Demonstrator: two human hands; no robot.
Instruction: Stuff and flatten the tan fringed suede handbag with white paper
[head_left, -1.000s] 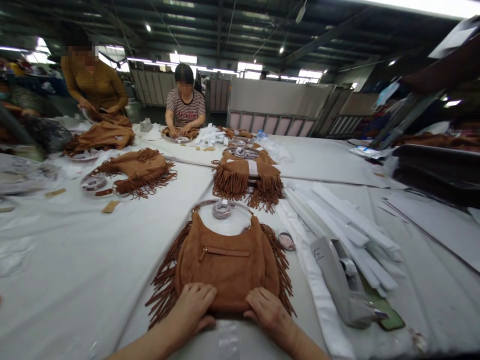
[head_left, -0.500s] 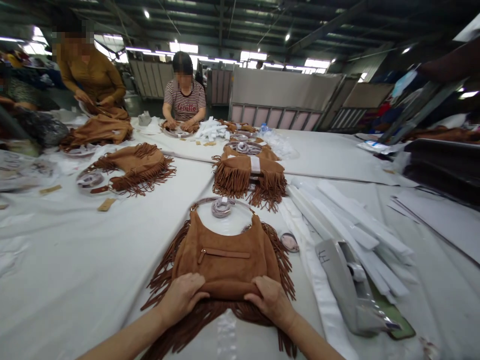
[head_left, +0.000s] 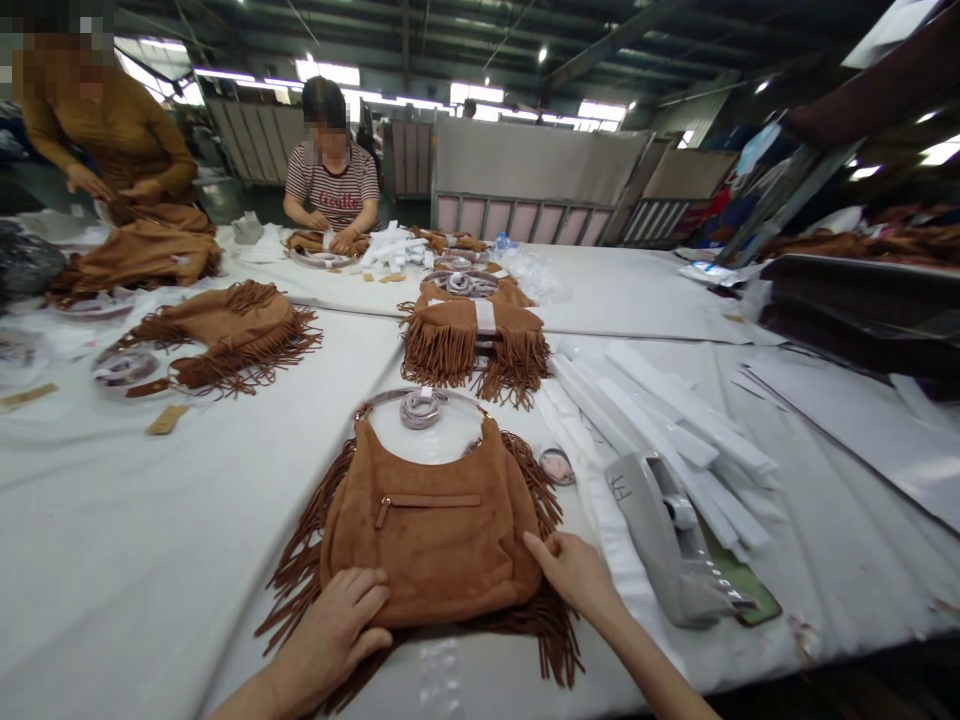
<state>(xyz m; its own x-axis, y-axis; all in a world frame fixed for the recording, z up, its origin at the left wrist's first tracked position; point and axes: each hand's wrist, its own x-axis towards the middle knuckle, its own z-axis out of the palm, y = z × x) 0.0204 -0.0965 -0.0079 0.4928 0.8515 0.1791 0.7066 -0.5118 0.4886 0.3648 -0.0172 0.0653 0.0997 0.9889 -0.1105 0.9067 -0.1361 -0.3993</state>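
Observation:
A brown suede fringed handbag (head_left: pixel 427 530) lies flat on the white table (head_left: pixel 150 530) in front of me, zipper side up, with its wrapped strap (head_left: pixel 420 408) coiled above it. My left hand (head_left: pixel 334 635) rests flat on the bag's lower left corner, fingers spread. My right hand (head_left: pixel 574 572) touches the bag's lower right edge beside the fringe, fingers lightly curled against the suede. Fringe spreads out below and to both sides of the bag.
A stack of finished fringed bags (head_left: pixel 472 335) lies beyond. White paper strips (head_left: pixel 660 420) and a grey tape dispenser (head_left: pixel 664 540) lie to the right. Another bag (head_left: pixel 232 330) lies at left. Two people work at the far side: one in a striped shirt (head_left: pixel 334 185), one in mustard (head_left: pixel 112 140).
My hands lifted the bag's bottom edge so the fringe fell out underneath, then my right hand slid to the right edge. The camera view shifted right.

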